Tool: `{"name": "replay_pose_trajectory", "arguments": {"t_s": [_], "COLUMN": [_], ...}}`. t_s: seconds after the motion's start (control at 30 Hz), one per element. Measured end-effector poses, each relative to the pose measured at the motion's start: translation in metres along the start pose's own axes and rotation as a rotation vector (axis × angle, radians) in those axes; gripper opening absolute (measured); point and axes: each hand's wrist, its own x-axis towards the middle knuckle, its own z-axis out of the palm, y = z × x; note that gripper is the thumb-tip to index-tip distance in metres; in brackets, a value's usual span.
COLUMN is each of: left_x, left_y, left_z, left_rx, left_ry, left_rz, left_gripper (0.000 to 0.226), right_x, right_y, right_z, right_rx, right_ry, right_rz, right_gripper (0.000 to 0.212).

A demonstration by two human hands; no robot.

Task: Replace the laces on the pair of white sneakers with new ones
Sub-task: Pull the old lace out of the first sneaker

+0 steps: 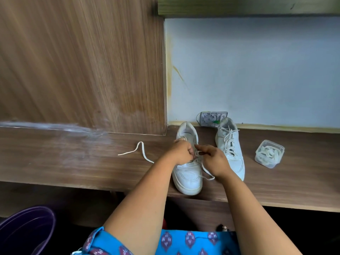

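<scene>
Both hands work at the left sneaker (187, 173); left hand (181, 152) and right hand (214, 160) pinch its lace (207, 173); right sneaker (230, 150) remains laced; new laces seemingly wait in the container (269, 153) far right.

Brown wood-grain laminate worktop (73, 162), smooth, dull sheen. Both white sneakers (187, 177), the one under my hands and the other (231, 153), look like smooth matt leather. White woven-cloth lace (141, 150) loose. Clear plastic tub (269, 153), glossy. My blue patterned cloth garment (184, 242), matt.
</scene>
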Motion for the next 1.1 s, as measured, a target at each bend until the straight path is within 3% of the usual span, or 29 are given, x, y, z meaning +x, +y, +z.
{"name": "replay_pose_trajectory", "arguments": {"t_s": [0.2,0.27,0.33,0.37,0.5,0.53,0.6,0.67,0.73,0.77,0.83,0.9,0.93,0.97,1.0,1.1], "left_x": [-0.005,-0.007,-0.006,-0.005,-0.002,0.002,0.003,0.006,0.003,-0.001,-0.008,-0.017,-0.020,-0.021,-0.020,-0.013], "left_y": [-0.006,-0.010,-0.018,-0.022,-0.017,-0.017,-0.015,-0.017,-0.018,-0.017,-0.018,-0.022,-0.027,-0.031,-0.033,-0.033], "left_z": [-0.006,-0.014,-0.022,-0.026,-0.026,-0.021,-0.012,-0.006,-0.004,-0.007,-0.024,-0.047,-0.057,-0.062,-0.061,-0.038], "left_rx": [-0.347,-0.644,-0.891,-0.897,-0.400,-0.262,-0.009,0.061,-0.011,-0.125,-0.585,-1.260,-1.483,-1.518,-1.350,-0.492], "left_ry": [-0.107,-0.126,-0.043,0.012,0.207,0.166,0.058,0.028,0.025,-0.003,-0.033,0.051,0.121,0.193,0.249,0.261], "left_rz": [-0.100,-0.226,-0.339,-0.346,-0.097,-0.037,0.034,0.018,-0.019,-0.029,-0.041,-0.072,-0.098,-0.133,-0.174,-0.130], "left_gripper": [0.014,0.016,0.016,0.016,0.015,0.008,0.016,0.021,0.016,0.012,0.009,0.015,0.015,0.014,0.014,0.023], "right_x": [-0.003,-0.004,-0.003,-0.003,-0.001,-0.001,-0.001,-0.001,-0.003,-0.003,-0.004,-0.004,-0.005,-0.004,-0.004,-0.003], "right_y": [-0.003,-0.002,0.002,0.004,0.002,0.000,-0.001,-0.002,-0.003,-0.003,-0.001,0.002,0.002,0.003,0.004,0.004], "right_z": [-0.003,-0.006,-0.010,-0.011,-0.008,-0.006,-0.003,-0.002,-0.001,-0.001,-0.002,-0.003,-0.004,-0.005,-0.006,-0.004], "right_rx": [0.098,0.116,0.145,0.161,0.146,0.133,0.103,0.101,0.135,0.146,0.140,0.145,0.156,0.167,0.169,0.149], "right_ry": [0.000,0.014,0.036,0.035,-0.007,-0.014,-0.031,-0.029,-0.029,-0.032,-0.029,-0.019,-0.015,-0.012,-0.011,-0.011], "right_rz": [0.045,0.045,0.060,0.070,0.060,0.053,0.033,0.026,0.020,0.018,0.023,0.036,0.036,0.035,0.034,0.030], "right_gripper": [0.039,0.036,0.036,0.035,0.035,0.034,0.035,0.035,0.034,0.034,0.034,0.037,0.037,0.038,0.038,0.038]}}
